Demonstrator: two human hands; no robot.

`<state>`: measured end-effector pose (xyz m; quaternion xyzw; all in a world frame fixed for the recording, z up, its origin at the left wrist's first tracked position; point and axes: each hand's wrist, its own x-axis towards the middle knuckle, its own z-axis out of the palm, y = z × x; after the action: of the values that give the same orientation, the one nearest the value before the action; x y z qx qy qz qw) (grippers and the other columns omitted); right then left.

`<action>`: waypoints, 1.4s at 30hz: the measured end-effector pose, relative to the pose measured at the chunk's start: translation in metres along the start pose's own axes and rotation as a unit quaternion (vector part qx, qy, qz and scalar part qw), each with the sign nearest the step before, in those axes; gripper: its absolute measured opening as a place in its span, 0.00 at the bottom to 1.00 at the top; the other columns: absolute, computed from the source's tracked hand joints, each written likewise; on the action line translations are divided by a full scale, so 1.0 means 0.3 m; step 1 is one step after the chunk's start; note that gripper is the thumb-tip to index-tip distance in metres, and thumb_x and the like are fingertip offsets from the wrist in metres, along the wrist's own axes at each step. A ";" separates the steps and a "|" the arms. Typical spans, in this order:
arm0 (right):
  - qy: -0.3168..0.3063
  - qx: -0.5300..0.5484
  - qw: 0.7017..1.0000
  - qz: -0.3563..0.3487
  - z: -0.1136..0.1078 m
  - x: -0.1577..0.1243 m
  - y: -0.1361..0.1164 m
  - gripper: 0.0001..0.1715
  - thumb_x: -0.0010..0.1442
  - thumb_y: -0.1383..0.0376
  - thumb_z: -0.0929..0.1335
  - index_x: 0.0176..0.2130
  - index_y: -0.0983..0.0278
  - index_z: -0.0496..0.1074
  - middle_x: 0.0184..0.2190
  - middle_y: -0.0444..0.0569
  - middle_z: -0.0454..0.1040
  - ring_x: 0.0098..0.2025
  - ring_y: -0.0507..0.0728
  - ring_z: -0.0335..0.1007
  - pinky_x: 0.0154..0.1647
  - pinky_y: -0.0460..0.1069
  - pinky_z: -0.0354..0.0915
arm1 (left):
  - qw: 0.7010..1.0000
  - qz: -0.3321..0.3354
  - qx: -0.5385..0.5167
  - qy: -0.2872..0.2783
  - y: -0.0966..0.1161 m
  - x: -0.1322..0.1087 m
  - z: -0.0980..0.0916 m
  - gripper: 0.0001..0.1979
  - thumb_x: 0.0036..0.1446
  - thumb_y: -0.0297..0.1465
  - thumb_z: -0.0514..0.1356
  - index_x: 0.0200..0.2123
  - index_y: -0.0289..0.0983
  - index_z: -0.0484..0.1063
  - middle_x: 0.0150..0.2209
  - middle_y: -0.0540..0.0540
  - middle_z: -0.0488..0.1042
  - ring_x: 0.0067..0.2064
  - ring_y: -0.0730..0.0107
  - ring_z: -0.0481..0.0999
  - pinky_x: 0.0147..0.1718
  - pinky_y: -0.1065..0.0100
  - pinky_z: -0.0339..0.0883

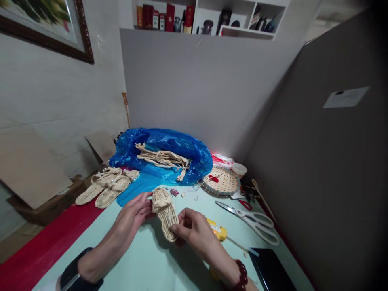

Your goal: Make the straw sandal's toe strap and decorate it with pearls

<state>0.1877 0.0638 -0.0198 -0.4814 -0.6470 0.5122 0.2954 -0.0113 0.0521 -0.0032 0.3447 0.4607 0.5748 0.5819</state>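
A small woven straw slipper is held above the table, its strapped end pointing away from me and tilted left. My right hand pinches the near end of its sole between thumb and fingers. Along the left side of the strapped end, my left hand grips it, with some fingertips hidden behind it. A yellow glue gun with a pale glue stick lies partly hidden behind my right hand. Farther right are large white-handled scissors. Just beyond the slipper lies a small purplish-red piece.
A blue plastic bag holds bundled straw strands. Straw sandals lie at the left. A woven bamboo tray, a cup and red-handled scissors sit at the back right. A black flat object lies front right.
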 end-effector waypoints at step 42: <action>-0.039 -0.049 0.988 -0.139 -0.035 -0.035 -0.054 0.14 0.70 0.61 0.67 0.47 0.60 0.83 0.24 0.42 0.73 0.25 0.51 0.65 0.31 0.46 0.62 | 0.987 0.047 0.156 -0.007 -0.130 -0.028 -0.003 0.11 0.64 0.37 0.65 0.45 0.36 0.77 0.45 0.46 0.81 0.46 0.57 0.81 0.49 0.51 0.73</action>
<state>0.1956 0.0578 -0.0001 -0.3800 -0.7431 0.4524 0.3141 0.0022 0.0397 -0.0388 0.4563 0.5240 0.5200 0.4968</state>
